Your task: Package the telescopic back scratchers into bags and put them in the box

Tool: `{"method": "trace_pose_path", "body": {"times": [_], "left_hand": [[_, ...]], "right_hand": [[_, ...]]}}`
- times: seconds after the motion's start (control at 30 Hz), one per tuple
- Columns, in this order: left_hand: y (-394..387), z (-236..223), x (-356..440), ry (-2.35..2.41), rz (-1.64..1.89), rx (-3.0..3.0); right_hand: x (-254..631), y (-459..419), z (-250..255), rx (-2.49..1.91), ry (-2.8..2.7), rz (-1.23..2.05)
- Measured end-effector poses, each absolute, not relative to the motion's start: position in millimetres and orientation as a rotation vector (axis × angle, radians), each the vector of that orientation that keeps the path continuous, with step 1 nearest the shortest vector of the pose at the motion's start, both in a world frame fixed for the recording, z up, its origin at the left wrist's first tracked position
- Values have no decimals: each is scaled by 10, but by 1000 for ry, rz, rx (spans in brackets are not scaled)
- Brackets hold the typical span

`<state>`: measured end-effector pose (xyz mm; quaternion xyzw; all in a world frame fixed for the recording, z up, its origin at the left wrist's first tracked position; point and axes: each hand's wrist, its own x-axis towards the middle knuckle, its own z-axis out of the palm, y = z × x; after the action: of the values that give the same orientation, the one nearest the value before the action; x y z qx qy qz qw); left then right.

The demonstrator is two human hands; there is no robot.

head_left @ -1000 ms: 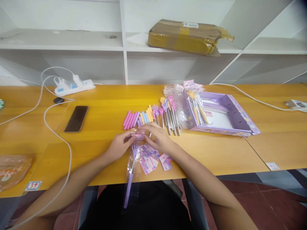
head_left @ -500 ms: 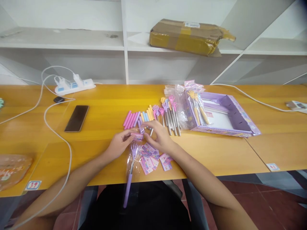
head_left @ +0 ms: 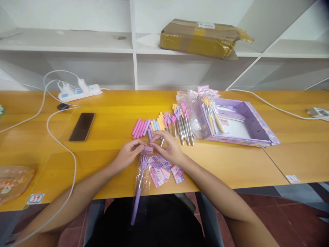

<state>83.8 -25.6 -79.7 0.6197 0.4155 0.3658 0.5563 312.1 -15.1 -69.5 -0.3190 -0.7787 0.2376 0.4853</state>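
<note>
A purple back scratcher [head_left: 140, 183] with a hand-shaped head lies inside a clear plastic bag [head_left: 147, 176], its handle hanging past the table edge. My left hand [head_left: 129, 154] pinches the bag's top end, where a pink printed card [head_left: 147, 149] sits. On the other side of that end, my right hand [head_left: 169, 146] has thumb and fingertips closed at the bag's upper edge. Just below my right hand lies a loose pile of printed cards [head_left: 159, 173]. Beyond the hands are several coloured handle sleeves [head_left: 140, 128] and metal scratcher rods with hand-shaped heads [head_left: 183, 125].
A purple tray box [head_left: 246, 137] at the right holds bagged yellow scratchers [head_left: 212, 116]. At the left are a phone [head_left: 82, 127], a power strip [head_left: 79, 93] and a white cable [head_left: 69, 154]. A taped carton [head_left: 197, 38] rests on the shelf behind.
My right hand opened away from the card, then came back to the bag's upper edge with fingertips together. My left hand kept its pinch, and the bagged scratcher barely moved.
</note>
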Motion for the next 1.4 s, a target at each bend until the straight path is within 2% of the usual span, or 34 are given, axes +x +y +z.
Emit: {"method": "trace_pose_path", "body": {"times": [0.27, 0.67, 0.8, 0.93, 1.07, 1.4], "left_hand": [[-293, -880, 879, 921, 672, 1372], [-284, -801, 838, 864, 769, 1381], [-293, -783, 842, 903, 770, 1438], [-324, -769, 856, 991, 731, 1525], [-341, -742, 856, 1021, 701, 1624], [-352, -768, 840, 1000, 658, 1667]], "right_hand": [[3194, -140, -647, -772, -1913, 625], [3221, -125, -653, -593, -2133, 633], [3189, -160, -658, -719, -2062, 673], [3132, -181, -716, -885, -2029, 914], [3121, -166, -795, -849, -1965, 1243], [3170, -150, -720, -722, -1880, 1505]]}}
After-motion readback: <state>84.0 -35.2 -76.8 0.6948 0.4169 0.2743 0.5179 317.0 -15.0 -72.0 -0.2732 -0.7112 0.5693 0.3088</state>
